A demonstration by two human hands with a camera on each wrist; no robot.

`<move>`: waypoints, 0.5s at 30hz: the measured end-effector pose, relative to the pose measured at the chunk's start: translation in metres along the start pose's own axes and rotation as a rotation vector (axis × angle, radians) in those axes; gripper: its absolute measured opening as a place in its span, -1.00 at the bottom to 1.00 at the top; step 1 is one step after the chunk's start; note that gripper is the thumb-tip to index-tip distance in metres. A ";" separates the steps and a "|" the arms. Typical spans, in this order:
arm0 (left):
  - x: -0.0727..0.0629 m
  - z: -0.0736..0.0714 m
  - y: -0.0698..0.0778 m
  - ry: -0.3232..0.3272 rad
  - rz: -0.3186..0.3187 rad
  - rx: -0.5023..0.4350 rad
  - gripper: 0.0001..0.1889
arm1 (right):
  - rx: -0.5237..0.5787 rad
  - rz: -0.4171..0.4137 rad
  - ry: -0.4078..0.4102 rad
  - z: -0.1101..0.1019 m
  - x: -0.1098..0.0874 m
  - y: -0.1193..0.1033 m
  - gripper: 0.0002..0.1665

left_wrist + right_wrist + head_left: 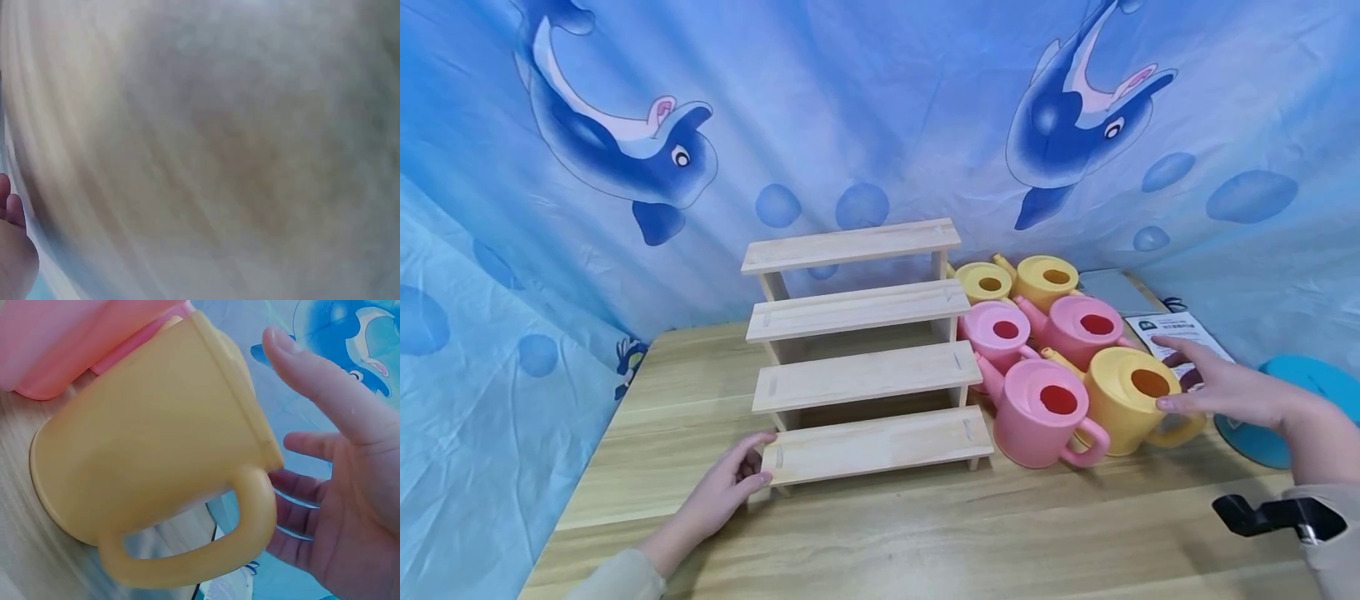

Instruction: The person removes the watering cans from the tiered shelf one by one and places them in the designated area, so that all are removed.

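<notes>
A pale wooden four-step stand [872, 448] stands on the table. At the left end of its lowest step, my left hand [726, 487] holds the board between thumb and curled fingers. Only part of that hand [15, 250] shows at the edge of the left wrist view. My right hand [1243, 387] hovers with spread fingers beside the front yellow watering can [1108, 408], near its top and handle. In the right wrist view this can [144, 431] stands between the hand [350, 487] and a pink watering can [56, 337]; the palm holds nothing.
Right of the stand, pink watering cans [1037, 425] and more yellow ones [1043, 279] are packed closely together. A blue round object [1262, 442] lies behind the right wrist, near a printed sheet [1195, 329]. A dolphin-print curtain [865, 108] borders the table.
</notes>
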State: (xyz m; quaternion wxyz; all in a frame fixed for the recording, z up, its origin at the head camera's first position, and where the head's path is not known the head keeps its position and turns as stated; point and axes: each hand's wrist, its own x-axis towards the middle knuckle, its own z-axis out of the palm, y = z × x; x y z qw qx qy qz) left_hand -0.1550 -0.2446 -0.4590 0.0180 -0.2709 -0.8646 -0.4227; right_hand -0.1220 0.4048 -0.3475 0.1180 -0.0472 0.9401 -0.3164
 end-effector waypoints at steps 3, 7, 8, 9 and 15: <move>0.001 -0.004 0.003 0.038 -0.042 0.021 -0.54 | -0.022 -0.036 0.032 -0.005 0.003 -0.003 0.16; 0.004 -0.014 0.006 0.108 -0.083 0.051 -0.53 | -0.021 -0.067 0.064 -0.006 0.006 -0.005 0.12; 0.005 -0.018 0.006 0.116 -0.081 0.056 -0.52 | -0.020 -0.072 0.071 -0.006 0.006 -0.006 0.12; 0.008 -0.021 0.007 0.117 -0.082 0.060 -0.51 | -0.018 -0.073 0.078 -0.006 0.007 -0.007 0.12; 0.032 -0.051 0.010 0.088 -0.117 0.094 -0.45 | -0.034 -0.095 0.124 -0.009 0.018 -0.014 0.07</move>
